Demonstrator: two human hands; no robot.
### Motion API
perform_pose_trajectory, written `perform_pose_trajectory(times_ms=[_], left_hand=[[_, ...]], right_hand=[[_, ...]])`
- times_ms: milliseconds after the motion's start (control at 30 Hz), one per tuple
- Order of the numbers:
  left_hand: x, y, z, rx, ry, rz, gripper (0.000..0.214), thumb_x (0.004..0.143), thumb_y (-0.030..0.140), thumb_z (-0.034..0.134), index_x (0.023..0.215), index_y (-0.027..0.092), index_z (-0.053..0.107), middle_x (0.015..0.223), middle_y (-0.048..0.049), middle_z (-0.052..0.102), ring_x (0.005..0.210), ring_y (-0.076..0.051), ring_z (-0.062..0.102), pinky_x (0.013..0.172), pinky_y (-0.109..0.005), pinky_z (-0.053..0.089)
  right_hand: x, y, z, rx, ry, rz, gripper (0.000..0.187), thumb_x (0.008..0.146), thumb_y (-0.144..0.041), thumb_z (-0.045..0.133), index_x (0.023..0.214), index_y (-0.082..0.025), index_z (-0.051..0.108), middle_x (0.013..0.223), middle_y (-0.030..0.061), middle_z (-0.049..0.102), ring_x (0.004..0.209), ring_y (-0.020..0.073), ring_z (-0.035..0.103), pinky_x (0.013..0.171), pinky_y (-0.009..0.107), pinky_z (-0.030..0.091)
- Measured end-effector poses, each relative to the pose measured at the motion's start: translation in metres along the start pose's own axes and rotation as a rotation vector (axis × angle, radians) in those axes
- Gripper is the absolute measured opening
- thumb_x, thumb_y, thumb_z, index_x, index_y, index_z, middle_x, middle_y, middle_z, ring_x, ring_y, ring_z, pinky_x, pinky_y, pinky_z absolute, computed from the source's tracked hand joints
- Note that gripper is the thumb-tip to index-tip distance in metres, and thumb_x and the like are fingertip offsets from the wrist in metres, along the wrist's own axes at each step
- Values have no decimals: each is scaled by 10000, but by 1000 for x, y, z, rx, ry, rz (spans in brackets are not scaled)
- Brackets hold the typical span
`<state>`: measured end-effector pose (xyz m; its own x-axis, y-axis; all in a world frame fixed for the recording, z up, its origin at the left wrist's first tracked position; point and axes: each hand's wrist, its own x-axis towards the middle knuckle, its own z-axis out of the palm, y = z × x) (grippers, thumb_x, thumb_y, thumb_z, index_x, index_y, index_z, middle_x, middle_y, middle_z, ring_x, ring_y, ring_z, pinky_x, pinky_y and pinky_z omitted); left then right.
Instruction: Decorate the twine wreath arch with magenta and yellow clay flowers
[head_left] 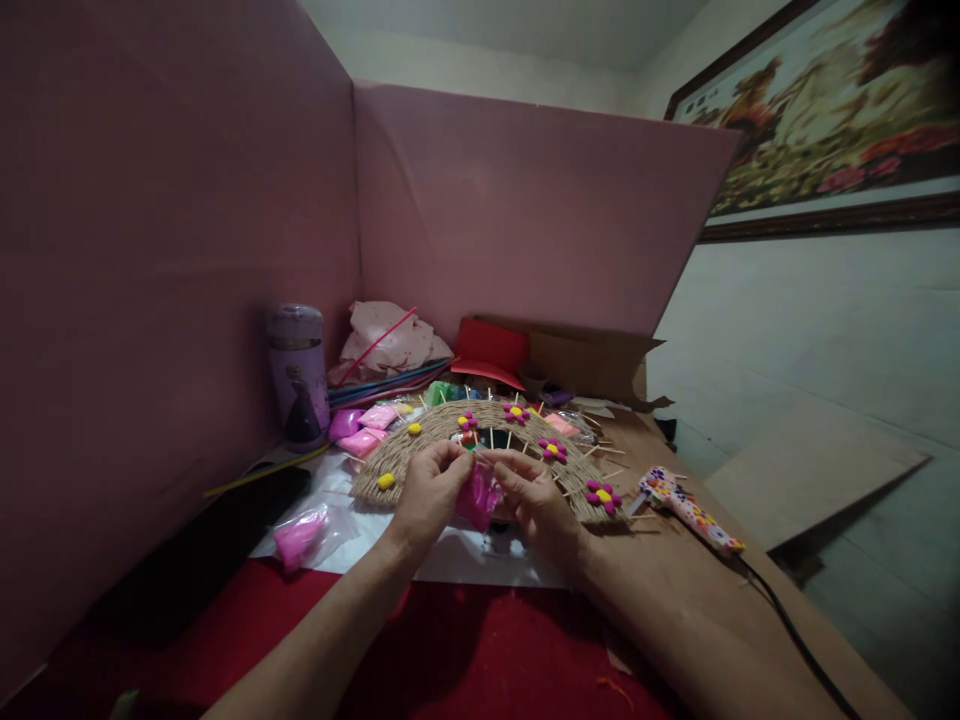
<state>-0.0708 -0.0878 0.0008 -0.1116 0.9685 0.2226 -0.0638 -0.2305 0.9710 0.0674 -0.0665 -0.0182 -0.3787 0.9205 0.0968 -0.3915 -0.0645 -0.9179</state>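
My left hand (431,490) and my right hand (534,497) meet in front of a woven straw arch (420,440) that lies on the table. Both hands pinch a small bag of pink clay (478,497) between their fingertips. The arch carries several pink clay flowers with yellow centres (604,494), yellow clay dots (385,481) and wooden sticks that stand out like spokes. What the fingertips grip at the bag's top is too small to make out.
A patterned glue gun (686,508) with a black cord lies right of the arch. A purple bottle (299,375), pink clay packets (367,428) and a loose clay bag (301,537) lie at the left. Pink cardboard walls (510,200) enclose the back and left. A red cloth (480,640) covers the near table.
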Motion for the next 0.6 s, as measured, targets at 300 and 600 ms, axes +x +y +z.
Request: perform_pose_trajectory(times_ms=[300,600], left_hand=[[-1,0,1,-2,2,-30,221,655,339,606,584,151,515,515,47,466,465,-66,391,452,-186,294],[2,2,0,-55,29,-7,236,616,357,615,570,148,516,505,57,451,468,-62,377,461,-191,286]], right_hand=[[0,2,0,-13,-17,-31,258,655,-357,749,784,-200,590,662,-42,565,523,78,520,509,218,495],[0,2,-2,-95,-12,-36,259,666,-364,731,851,-207,640,736,-21,606,575,97,558,523,232,496]])
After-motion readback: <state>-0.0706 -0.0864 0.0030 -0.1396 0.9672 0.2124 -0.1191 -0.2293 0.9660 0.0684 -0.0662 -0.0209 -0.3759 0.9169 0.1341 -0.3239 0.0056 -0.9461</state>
